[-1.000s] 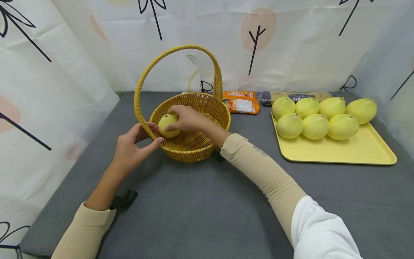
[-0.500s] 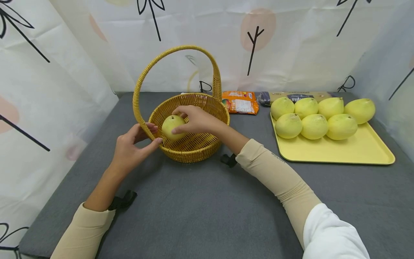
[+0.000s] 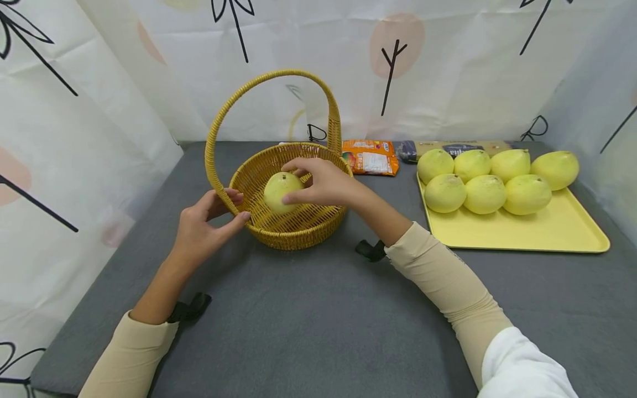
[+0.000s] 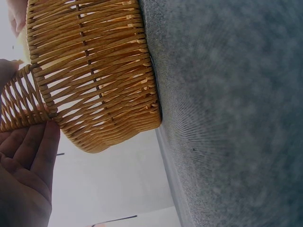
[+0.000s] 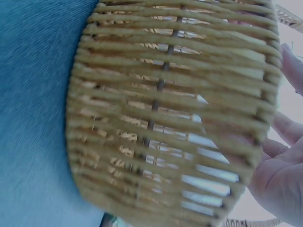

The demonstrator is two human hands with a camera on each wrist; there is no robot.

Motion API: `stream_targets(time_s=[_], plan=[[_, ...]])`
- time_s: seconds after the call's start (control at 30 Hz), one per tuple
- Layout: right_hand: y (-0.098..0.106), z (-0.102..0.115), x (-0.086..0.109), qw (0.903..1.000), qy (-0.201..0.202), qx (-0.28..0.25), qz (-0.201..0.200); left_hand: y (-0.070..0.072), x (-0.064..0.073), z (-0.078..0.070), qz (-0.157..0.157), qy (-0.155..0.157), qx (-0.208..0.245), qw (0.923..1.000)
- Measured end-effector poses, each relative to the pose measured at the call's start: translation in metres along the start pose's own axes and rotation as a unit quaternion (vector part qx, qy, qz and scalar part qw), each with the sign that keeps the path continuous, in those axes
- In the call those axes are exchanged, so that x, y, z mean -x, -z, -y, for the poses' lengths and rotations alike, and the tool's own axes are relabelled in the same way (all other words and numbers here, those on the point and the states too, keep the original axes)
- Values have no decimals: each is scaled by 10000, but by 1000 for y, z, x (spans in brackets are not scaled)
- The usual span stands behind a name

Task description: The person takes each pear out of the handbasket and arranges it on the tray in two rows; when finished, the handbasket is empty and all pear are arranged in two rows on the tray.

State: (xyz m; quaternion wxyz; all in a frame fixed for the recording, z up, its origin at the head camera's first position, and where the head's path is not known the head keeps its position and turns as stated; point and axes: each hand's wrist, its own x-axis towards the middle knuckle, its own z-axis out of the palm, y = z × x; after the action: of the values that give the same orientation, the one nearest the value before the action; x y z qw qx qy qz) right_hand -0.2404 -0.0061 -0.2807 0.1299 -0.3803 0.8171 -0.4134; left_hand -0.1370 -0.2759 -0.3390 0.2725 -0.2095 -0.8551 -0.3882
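Note:
A golden woven basket [image 3: 293,239] with a tall arched handle stands on the grey table in the head view. At the base of its left handle side, my left hand [image 3: 201,226] grips with thumb and fingers on either side. My right hand [image 3: 320,182] reaches into the basket and holds a pale yellow-green round fruit [image 3: 278,192], thumb in front and fingers behind. The left wrist view shows the basket wall [image 4: 90,71] from outside, with the left fingers [image 4: 40,146] against the handle base. In the right wrist view, the wall [image 5: 165,109] hides most of the fruit.
To the right lies a yellow tray [image 3: 522,235] with several similar fruits [image 3: 485,193] in two rows. Behind the basket are an orange packet [image 3: 373,157] and a long pasta-like packet [image 3: 460,147], near the white patterned backdrop.
My right hand and the fruit have moved to the right inside the basket, away from its left side. The left hand and basket stay where they were.

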Motion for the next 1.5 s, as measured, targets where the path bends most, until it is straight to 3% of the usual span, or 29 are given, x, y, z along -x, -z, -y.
stream_targets(time_s=[0.27, 1.0, 1.5], plan=[[15, -4, 22, 9996, -165, -179, -129, 1, 0, 0, 59, 78, 3, 10000], [43, -3, 73, 9984, 35, 26, -555, 1, 0, 0, 27, -32, 24, 10000], [70, -12, 111, 9947, -125, -49, -1019, 1, 0, 2, 45, 17, -15, 10000]])
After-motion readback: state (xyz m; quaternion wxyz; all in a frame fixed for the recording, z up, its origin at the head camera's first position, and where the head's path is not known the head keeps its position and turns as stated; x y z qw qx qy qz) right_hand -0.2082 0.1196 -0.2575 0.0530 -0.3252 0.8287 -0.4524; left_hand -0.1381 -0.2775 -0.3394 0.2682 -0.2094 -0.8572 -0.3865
